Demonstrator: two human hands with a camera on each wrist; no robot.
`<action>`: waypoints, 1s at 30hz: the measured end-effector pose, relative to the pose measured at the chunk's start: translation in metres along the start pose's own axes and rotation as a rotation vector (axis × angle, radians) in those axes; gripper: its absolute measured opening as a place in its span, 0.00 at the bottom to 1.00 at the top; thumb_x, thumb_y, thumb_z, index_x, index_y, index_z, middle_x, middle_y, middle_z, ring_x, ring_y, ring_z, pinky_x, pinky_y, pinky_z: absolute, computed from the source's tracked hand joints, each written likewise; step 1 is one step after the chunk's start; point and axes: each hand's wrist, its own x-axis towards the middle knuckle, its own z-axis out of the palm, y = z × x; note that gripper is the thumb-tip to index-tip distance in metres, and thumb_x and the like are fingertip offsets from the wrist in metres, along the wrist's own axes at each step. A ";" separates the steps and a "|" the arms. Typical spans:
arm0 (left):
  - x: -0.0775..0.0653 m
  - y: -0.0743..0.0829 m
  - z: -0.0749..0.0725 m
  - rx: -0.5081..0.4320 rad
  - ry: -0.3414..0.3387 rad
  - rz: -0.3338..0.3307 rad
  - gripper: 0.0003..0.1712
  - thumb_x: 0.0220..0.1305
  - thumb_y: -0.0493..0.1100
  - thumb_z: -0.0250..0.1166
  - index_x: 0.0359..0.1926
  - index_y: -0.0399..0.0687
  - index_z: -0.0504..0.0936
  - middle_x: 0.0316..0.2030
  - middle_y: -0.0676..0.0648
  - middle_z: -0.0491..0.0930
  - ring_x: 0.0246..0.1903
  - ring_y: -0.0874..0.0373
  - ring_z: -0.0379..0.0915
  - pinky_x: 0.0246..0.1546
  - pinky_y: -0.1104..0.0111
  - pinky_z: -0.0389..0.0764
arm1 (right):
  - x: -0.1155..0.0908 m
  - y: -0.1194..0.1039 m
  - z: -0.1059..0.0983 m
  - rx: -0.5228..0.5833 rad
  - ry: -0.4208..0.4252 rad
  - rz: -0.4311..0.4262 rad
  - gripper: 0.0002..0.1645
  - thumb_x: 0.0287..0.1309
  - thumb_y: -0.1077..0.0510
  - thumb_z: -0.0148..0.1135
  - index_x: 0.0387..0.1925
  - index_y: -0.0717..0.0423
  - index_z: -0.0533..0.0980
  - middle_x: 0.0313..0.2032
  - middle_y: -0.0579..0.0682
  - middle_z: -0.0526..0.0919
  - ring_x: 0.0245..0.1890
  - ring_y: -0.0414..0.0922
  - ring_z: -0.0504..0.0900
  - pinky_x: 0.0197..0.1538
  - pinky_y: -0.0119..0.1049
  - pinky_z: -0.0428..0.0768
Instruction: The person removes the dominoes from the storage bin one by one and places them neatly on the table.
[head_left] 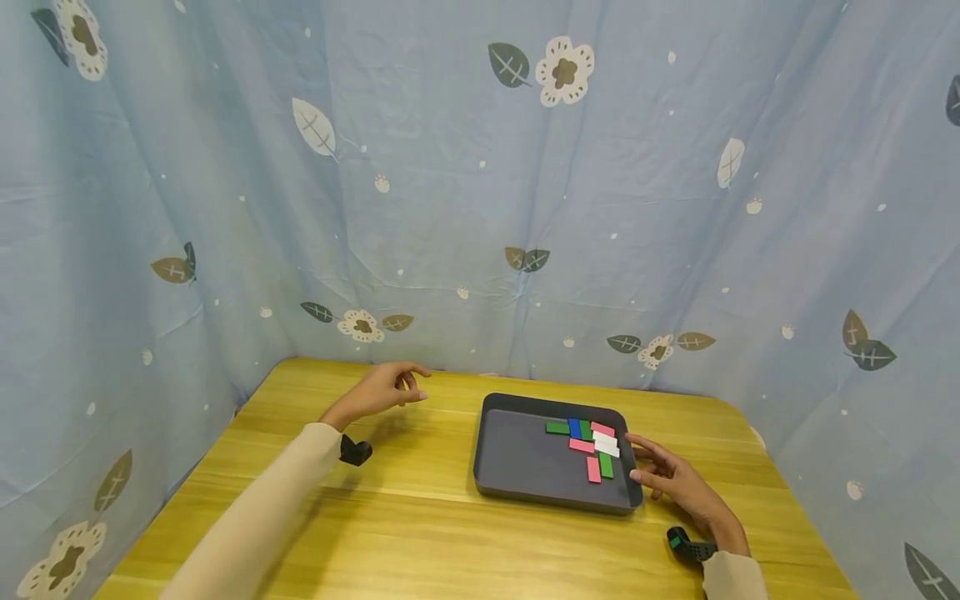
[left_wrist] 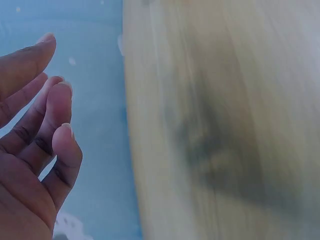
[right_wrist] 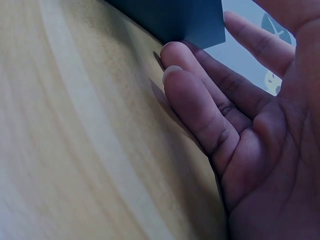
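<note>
A dark grey shallow tray (head_left: 517, 475) lies on the table. Small flat rectangular blocks in green (head_left: 557, 428), blue (head_left: 575, 428), pink (head_left: 593, 469) and white (head_left: 606, 444) sit in its right part, some overlapping. My right hand (head_left: 678, 483) is at the tray's right edge, its index finger and thumb tips by the rim. In the right wrist view, loosely bent fingers (right_wrist: 195, 105) lie beside the tray wall (right_wrist: 185, 20); firm contact cannot be made out. My left hand (head_left: 386, 388) hovers above the table left of the tray, holding nothing, its fingers (left_wrist: 60, 102) loosely curled.
The wooden table (head_left: 420, 533) has yellow-brown grain. A pale blue curtain (head_left: 450, 208) with flowers and leaves hangs behind it and at both sides. Black bands, one on the left wrist (head_left: 354, 451) and one on the right wrist (head_left: 690, 546), are worn below the sleeves.
</note>
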 end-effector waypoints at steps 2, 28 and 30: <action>0.006 0.007 0.005 0.015 -0.014 0.026 0.20 0.63 0.49 0.65 0.56 0.57 0.77 0.34 0.49 0.79 0.25 0.54 0.76 0.30 0.58 0.79 | 0.000 0.001 0.000 0.000 0.006 0.001 0.36 0.61 0.51 0.63 0.69 0.30 0.61 0.63 0.56 0.68 0.44 0.56 0.75 0.35 0.43 0.78; 0.069 0.083 0.068 0.022 -0.129 0.213 0.19 0.61 0.52 0.66 0.53 0.58 0.79 0.32 0.53 0.80 0.26 0.55 0.77 0.28 0.66 0.76 | -0.002 0.000 -0.002 0.002 0.001 0.000 0.37 0.61 0.50 0.63 0.69 0.32 0.60 0.63 0.56 0.68 0.43 0.55 0.75 0.35 0.42 0.78; 0.072 0.085 0.073 0.026 -0.145 0.220 0.18 0.61 0.52 0.66 0.53 0.58 0.79 0.32 0.53 0.80 0.25 0.58 0.76 0.28 0.67 0.77 | -0.001 0.000 -0.001 0.002 -0.003 -0.008 0.37 0.61 0.50 0.63 0.69 0.32 0.60 0.63 0.57 0.68 0.43 0.55 0.76 0.34 0.43 0.78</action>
